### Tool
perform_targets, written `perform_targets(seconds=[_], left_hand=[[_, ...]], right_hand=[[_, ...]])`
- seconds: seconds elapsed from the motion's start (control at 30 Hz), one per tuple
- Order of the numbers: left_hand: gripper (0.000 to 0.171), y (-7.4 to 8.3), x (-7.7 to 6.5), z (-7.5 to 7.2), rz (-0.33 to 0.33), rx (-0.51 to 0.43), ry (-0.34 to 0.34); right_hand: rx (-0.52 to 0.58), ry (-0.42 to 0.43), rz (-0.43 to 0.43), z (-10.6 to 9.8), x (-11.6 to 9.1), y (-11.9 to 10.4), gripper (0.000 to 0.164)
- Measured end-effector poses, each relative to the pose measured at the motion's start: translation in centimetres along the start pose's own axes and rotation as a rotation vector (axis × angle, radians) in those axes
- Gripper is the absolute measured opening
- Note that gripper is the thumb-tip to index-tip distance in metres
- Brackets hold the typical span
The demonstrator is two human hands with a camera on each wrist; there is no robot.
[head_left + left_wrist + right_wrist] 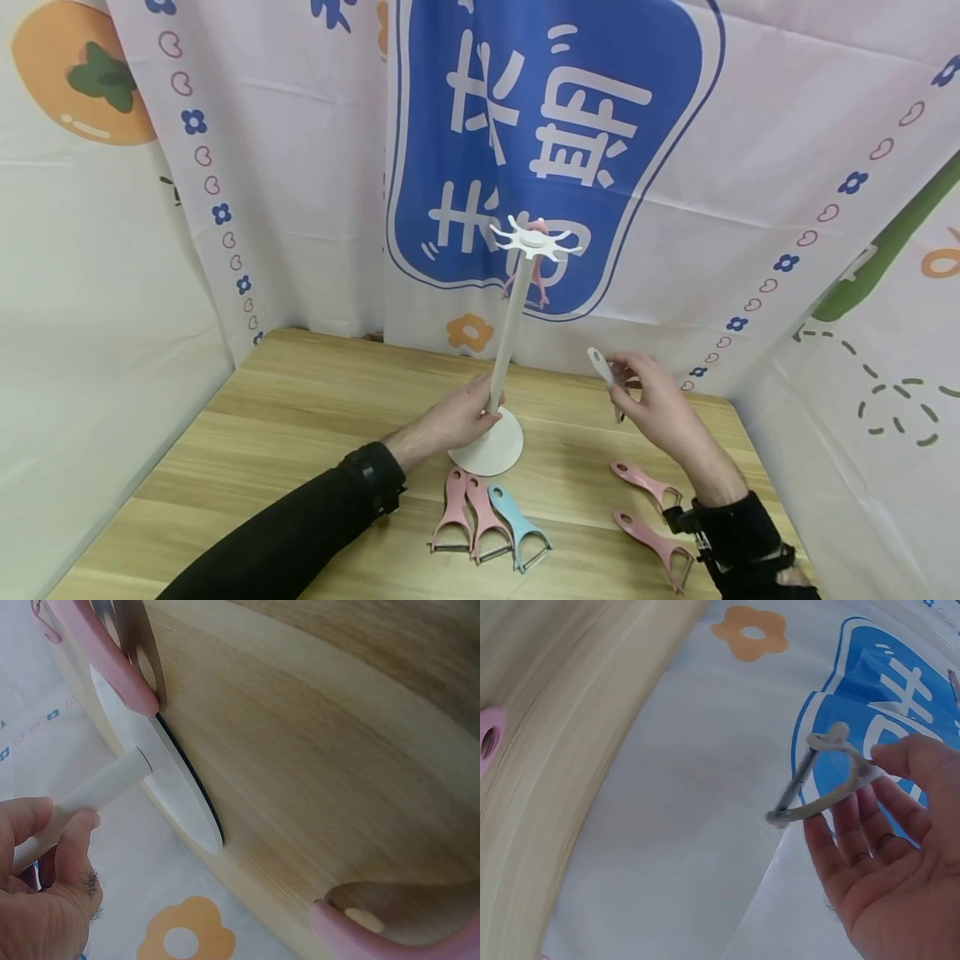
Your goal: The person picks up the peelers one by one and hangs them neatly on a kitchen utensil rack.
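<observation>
My left hand (463, 414) grips the lower pole of a white stand (510, 333), just above its round base (498, 450). In the left wrist view, the thumb and fingers wrap the pole (105, 784). Several curved hooks (534, 240) ring the stand's top, and a pink peeler (540, 279) hangs from one at the back. To the right of the stand, my right hand (651, 400) holds a white peeler (600, 364) above the table, handle end up. The right wrist view shows its blade (798, 780) and forked head beyond the fingertips.
In front of the base, two pink peelers (454, 508) and a light blue peeler (517, 523) lie side by side. Two more pink peelers (652, 542) lie near the right forearm on the wooden table (300, 417). A printed cloth (315, 208) hangs behind the table.
</observation>
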State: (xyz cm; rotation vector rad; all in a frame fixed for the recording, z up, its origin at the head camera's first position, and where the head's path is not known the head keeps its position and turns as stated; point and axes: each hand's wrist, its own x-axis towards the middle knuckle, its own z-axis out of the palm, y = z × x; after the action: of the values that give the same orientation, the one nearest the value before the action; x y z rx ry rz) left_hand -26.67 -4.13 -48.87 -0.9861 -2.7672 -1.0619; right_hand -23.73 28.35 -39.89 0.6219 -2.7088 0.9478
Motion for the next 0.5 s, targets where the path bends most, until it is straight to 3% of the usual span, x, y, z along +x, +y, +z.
perform_targets(seconds=[0.23, 0.5], left_hand=[[0.026, 0.1, 0.0, 0.0, 0.020, -0.011, 0.015], [0.027, 0.1, 0.0, 0.0, 0.015, -0.007, 0.015]], right_hand=[[0.092, 0.113, -0.049, -0.3, 0.2, -0.9, 0.045], [0.180, 0.163, -0.019, -0.8, 0.5, -2.1, 0.045]])
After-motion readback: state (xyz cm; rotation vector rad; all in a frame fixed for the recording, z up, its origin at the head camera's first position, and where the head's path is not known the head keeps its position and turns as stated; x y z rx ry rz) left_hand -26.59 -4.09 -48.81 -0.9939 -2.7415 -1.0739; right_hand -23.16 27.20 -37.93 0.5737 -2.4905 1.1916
